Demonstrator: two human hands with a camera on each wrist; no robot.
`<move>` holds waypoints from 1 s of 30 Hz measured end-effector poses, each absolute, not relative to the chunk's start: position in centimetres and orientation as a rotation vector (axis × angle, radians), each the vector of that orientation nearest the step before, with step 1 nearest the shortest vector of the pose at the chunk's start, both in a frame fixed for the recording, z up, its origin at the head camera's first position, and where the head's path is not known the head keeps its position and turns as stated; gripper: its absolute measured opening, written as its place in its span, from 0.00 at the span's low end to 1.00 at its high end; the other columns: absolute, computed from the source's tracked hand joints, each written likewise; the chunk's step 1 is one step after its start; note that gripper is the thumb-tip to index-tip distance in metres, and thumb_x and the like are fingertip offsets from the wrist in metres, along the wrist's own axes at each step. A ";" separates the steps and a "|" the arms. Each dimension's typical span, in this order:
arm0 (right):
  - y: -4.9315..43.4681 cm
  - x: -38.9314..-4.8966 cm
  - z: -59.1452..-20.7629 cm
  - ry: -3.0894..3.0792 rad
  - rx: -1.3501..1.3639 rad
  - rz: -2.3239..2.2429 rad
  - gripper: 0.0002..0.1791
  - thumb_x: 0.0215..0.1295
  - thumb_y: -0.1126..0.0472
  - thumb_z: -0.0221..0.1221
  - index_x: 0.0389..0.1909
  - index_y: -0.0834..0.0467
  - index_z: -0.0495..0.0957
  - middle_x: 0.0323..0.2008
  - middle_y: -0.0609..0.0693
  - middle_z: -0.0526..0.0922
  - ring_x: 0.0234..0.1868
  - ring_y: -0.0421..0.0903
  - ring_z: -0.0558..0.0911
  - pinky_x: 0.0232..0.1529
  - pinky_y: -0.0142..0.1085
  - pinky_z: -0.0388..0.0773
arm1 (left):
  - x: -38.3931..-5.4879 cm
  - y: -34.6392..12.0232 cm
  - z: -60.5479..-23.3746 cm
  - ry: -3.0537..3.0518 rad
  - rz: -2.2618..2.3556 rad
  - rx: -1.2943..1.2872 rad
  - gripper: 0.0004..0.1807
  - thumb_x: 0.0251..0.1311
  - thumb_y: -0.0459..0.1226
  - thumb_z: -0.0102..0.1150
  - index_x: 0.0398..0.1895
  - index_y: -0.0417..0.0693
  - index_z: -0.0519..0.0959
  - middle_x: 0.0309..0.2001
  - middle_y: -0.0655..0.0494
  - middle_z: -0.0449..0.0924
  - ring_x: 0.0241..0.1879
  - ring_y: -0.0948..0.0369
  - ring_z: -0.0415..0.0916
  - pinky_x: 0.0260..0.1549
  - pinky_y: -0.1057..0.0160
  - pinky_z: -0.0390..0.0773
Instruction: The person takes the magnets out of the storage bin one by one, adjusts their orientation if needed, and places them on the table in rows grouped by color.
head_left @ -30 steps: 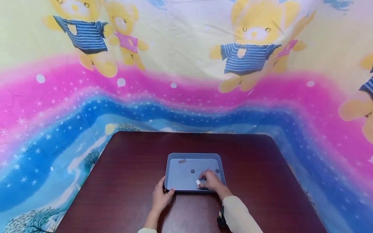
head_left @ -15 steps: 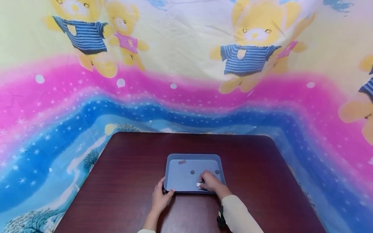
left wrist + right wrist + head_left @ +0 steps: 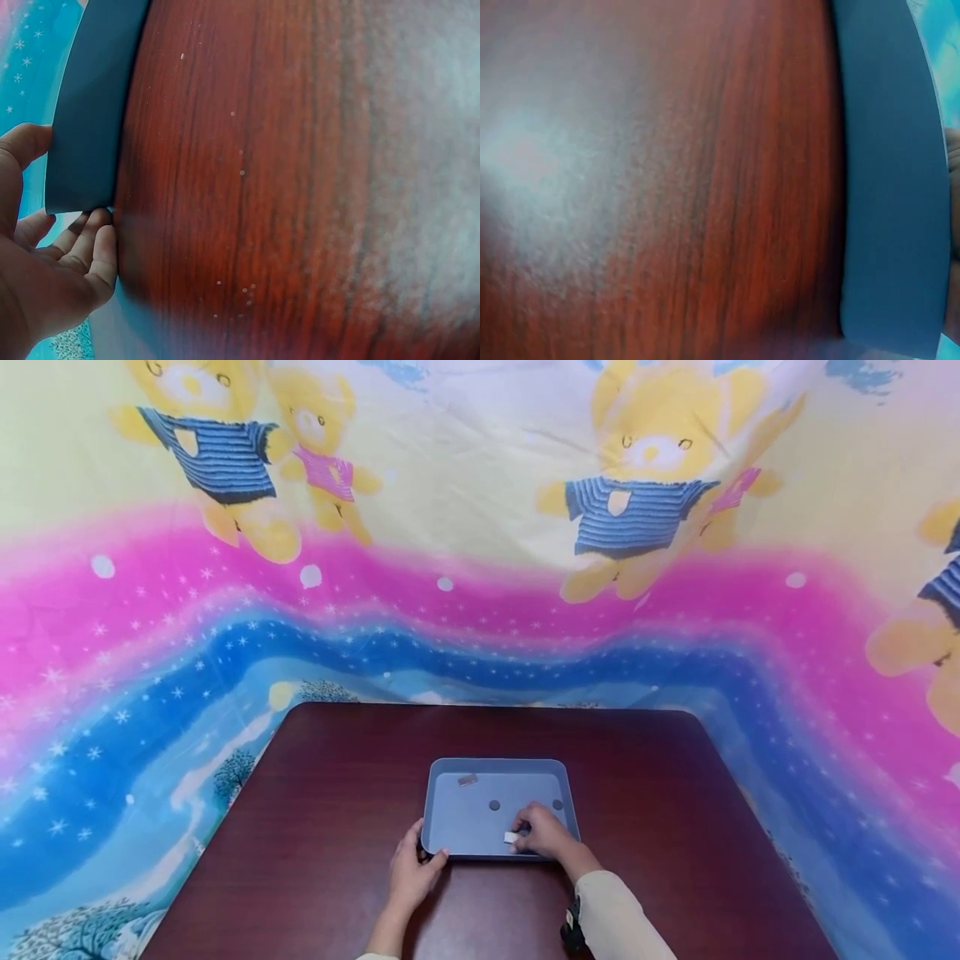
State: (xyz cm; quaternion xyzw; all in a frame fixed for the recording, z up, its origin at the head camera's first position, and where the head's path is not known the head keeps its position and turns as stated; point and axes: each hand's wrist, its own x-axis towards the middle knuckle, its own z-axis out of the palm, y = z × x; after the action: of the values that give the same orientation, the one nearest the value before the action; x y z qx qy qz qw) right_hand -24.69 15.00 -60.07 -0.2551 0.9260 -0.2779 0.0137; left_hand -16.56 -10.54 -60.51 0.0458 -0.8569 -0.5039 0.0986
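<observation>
Table (image 3: 330, 802): white piece (image 3: 511, 837) in right grip (image 3: 543, 832)

Wears a plain cream right sleeve (image 3: 624, 917) with a small black device (image 3: 572, 929) near its cuff. Shows a similarly pale left sleeve (image 3: 377, 957).

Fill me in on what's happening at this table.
A person's left hand grips the near left corner of a gray tray on the table. The right hand, over the tray, pinches a small white piece; whether that touches the bottom is unclear. Inside lie two dark discs and, toward the far left, a small flat bar.
</observation>
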 end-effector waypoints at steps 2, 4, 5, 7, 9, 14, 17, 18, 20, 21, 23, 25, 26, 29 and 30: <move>15.1 -24.6 -60.1 2.881 -0.784 -0.861 0.14 0.38 0.62 0.75 0.21 0.54 0.77 0.25 0.43 0.68 0.28 0.40 0.67 0.31 0.34 0.68 | -16.5 -10.5 -60.6 -2.530 -1.496 0.142 0.38 0.48 0.40 0.68 0.64 0.40 0.65 0.42 0.44 0.73 0.34 0.57 0.68 0.34 0.56 0.68; 15.2 -24.5 -60.0 2.882 -0.791 -0.810 0.15 0.39 0.62 0.74 0.20 0.53 0.75 0.25 0.42 0.67 0.28 0.39 0.66 0.30 0.33 0.68 | -16.5 -10.4 -60.6 -2.526 -1.497 0.150 0.38 0.48 0.40 0.69 0.63 0.40 0.66 0.41 0.45 0.73 0.34 0.57 0.67 0.34 0.56 0.68; 15.2 -24.5 -59.9 2.878 -0.801 -0.790 0.15 0.40 0.61 0.74 0.19 0.53 0.74 0.25 0.43 0.66 0.28 0.39 0.66 0.30 0.34 0.67 | -16.5 -10.4 -60.7 -2.526 -1.498 0.151 0.38 0.48 0.40 0.68 0.64 0.40 0.65 0.41 0.45 0.73 0.34 0.57 0.67 0.34 0.56 0.68; 15.2 -24.5 -59.7 2.868 -0.803 -0.751 0.16 0.42 0.60 0.73 0.17 0.52 0.72 0.24 0.41 0.66 0.27 0.38 0.65 0.30 0.33 0.67 | -16.5 -10.4 -60.7 -2.527 -1.498 0.151 0.38 0.48 0.40 0.69 0.64 0.40 0.65 0.42 0.45 0.73 0.34 0.57 0.68 0.34 0.56 0.68; 15.1 -24.4 -59.5 2.861 -0.814 -0.726 0.17 0.42 0.59 0.73 0.16 0.51 0.71 0.22 0.40 0.65 0.25 0.37 0.65 0.28 0.32 0.66 | -16.5 -10.4 -60.8 -2.525 -1.500 0.159 0.38 0.48 0.41 0.69 0.64 0.40 0.66 0.42 0.45 0.73 0.34 0.57 0.68 0.34 0.57 0.69; 15.1 -24.3 -59.1 2.861 -0.813 -0.743 0.16 0.42 0.61 0.71 0.16 0.52 0.70 0.18 0.39 0.65 0.21 0.36 0.63 0.24 0.31 0.65 | -16.7 -10.4 -60.8 -2.515 -1.486 0.155 0.38 0.47 0.40 0.69 0.63 0.40 0.66 0.42 0.45 0.73 0.34 0.57 0.68 0.34 0.56 0.69; 15.2 -24.3 -59.0 2.850 -0.776 -0.789 0.14 0.44 0.62 0.69 0.17 0.52 0.70 0.17 0.38 0.66 0.19 0.35 0.64 0.22 0.31 0.65 | -16.7 -10.5 -60.9 -2.522 -1.471 0.136 0.38 0.47 0.41 0.69 0.63 0.40 0.66 0.41 0.45 0.73 0.34 0.57 0.68 0.34 0.56 0.69; 15.2 -24.3 -59.1 2.840 -0.769 -0.808 0.13 0.45 0.62 0.68 0.18 0.52 0.70 0.18 0.38 0.67 0.19 0.35 0.65 0.23 0.31 0.66 | -16.7 -10.5 -60.9 -2.523 -1.471 0.133 0.38 0.47 0.41 0.69 0.63 0.40 0.66 0.40 0.46 0.73 0.34 0.57 0.68 0.34 0.56 0.69; 15.3 -24.3 -59.1 2.814 -0.770 -0.857 0.11 0.45 0.64 0.67 0.19 0.51 0.72 0.18 0.38 0.69 0.20 0.35 0.67 0.23 0.31 0.68 | -16.7 -10.5 -60.9 -2.521 -1.475 0.137 0.38 0.47 0.41 0.69 0.63 0.40 0.66 0.41 0.46 0.74 0.34 0.58 0.68 0.34 0.56 0.69; 15.3 -24.3 -59.2 2.797 -0.766 -0.883 0.10 0.46 0.64 0.66 0.19 0.51 0.73 0.18 0.38 0.70 0.20 0.35 0.68 0.24 0.31 0.69 | -16.7 -10.5 -60.9 -2.518 -1.474 0.132 0.38 0.47 0.41 0.69 0.63 0.40 0.66 0.42 0.46 0.74 0.34 0.58 0.69 0.34 0.56 0.69; 15.3 -24.3 -59.2 2.766 -0.759 -0.940 0.09 0.44 0.67 0.65 0.20 0.52 0.75 0.19 0.38 0.71 0.22 0.35 0.69 0.25 0.31 0.70 | -16.6 -10.5 -60.9 -2.514 -1.484 0.136 0.38 0.48 0.40 0.69 0.63 0.40 0.66 0.43 0.45 0.74 0.34 0.58 0.69 0.33 0.57 0.70; 15.4 -24.4 -59.2 2.752 -0.768 -0.989 0.07 0.44 0.68 0.66 0.21 0.54 0.77 0.20 0.39 0.73 0.23 0.35 0.70 0.26 0.32 0.71 | -16.6 -10.5 -60.9 -2.512 -1.482 0.132 0.38 0.48 0.40 0.69 0.63 0.40 0.66 0.44 0.45 0.74 0.34 0.58 0.70 0.33 0.57 0.70; 15.4 -24.4 -59.1 2.747 -0.771 -1.008 0.07 0.44 0.69 0.66 0.22 0.56 0.78 0.21 0.39 0.74 0.23 0.35 0.71 0.26 0.32 0.71 | -16.6 -10.5 -60.9 -2.512 -1.478 0.122 0.38 0.48 0.40 0.69 0.63 0.39 0.66 0.44 0.45 0.74 0.34 0.57 0.70 0.33 0.57 0.71; 15.3 -24.4 -58.9 2.727 -0.759 -1.042 0.07 0.41 0.70 0.66 0.24 0.59 0.81 0.22 0.41 0.77 0.25 0.36 0.72 0.27 0.32 0.72 | -16.6 -10.6 -60.8 -2.516 -1.475 0.118 0.38 0.47 0.40 0.69 0.63 0.39 0.66 0.44 0.44 0.74 0.35 0.56 0.70 0.33 0.57 0.70; 15.3 -24.4 -58.9 2.718 -0.750 -1.046 0.07 0.41 0.71 0.66 0.24 0.59 0.81 0.22 0.42 0.78 0.25 0.36 0.73 0.27 0.32 0.72 | -16.6 -10.6 -60.9 -2.517 -1.472 0.116 0.38 0.47 0.40 0.69 0.63 0.39 0.66 0.44 0.44 0.74 0.35 0.56 0.70 0.33 0.57 0.71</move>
State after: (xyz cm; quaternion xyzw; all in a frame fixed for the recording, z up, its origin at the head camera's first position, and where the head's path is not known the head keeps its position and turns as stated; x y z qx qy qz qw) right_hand -24.41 15.31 -58.88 -0.2488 0.9018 -0.3470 0.0673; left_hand -16.63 -10.61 -60.85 0.0395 -0.8572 -0.5013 0.1113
